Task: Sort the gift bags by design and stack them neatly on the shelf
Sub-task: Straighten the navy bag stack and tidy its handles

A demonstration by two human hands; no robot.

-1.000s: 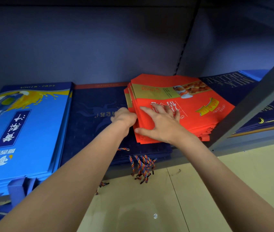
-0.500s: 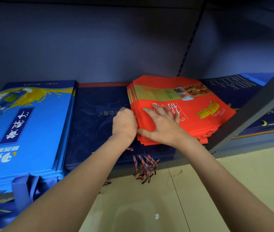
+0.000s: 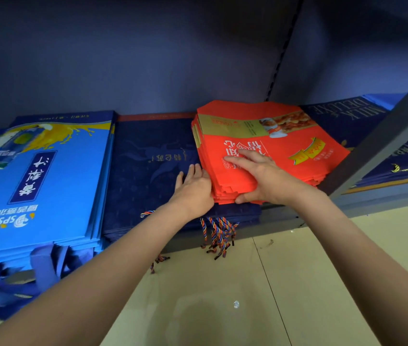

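A stack of flat red gift bags [image 3: 285,146] lies on top of a dark navy stack of bags [image 3: 148,171] in the middle of the shelf. My right hand [image 3: 260,178] rests flat on the red stack, its thumb hooked under the near edge. My left hand [image 3: 193,188] has straight fingers and presses sideways against the red stack's left edge. To the left sits a bright blue stack of bags [image 3: 48,183] printed with a juice splash.
Another navy stack with "MILK DELUXE" lettering [image 3: 342,116] lies to the right, behind a grey slanted shelf post [image 3: 385,136]. Multicoloured rope handles [image 3: 219,233] hang over the shelf's front edge. Blue fabric handles [image 3: 41,268] droop at the left. Beige floor tiles [image 3: 223,295] lie below.
My left hand went from a closed fist at the red stack's near-left corner to a flat hand against its left edge. The right hand's thumb moved under the front edge.
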